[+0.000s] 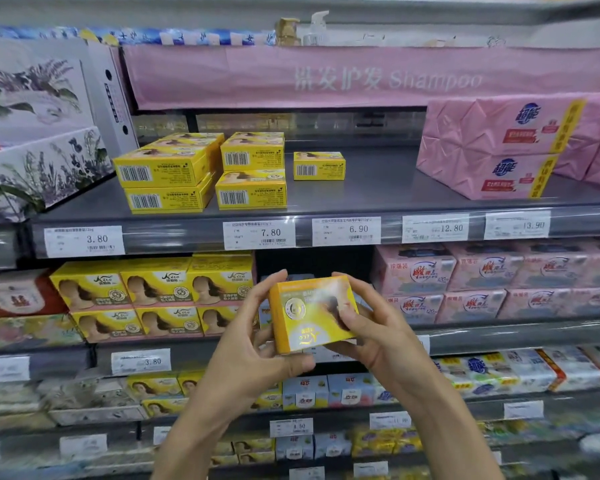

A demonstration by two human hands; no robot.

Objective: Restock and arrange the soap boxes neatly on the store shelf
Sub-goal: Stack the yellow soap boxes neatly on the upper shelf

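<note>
The left hand [253, 344] and right hand [381, 327] both curl their fingers round a glossy yellow cardboard soap box [312, 313], held in mid-air below the grey metal shelf [378, 192]. Restocking looks part-done: that shelf carries a 2-high stack of matching yellow boxes [163, 178], another 2-high stack [252, 171], then 1 lone yellow box [319, 165]. The next move likely calls for turning the rigid, flat-sided carton barcode-end outward and seating it squarely on the lone box.
</note>
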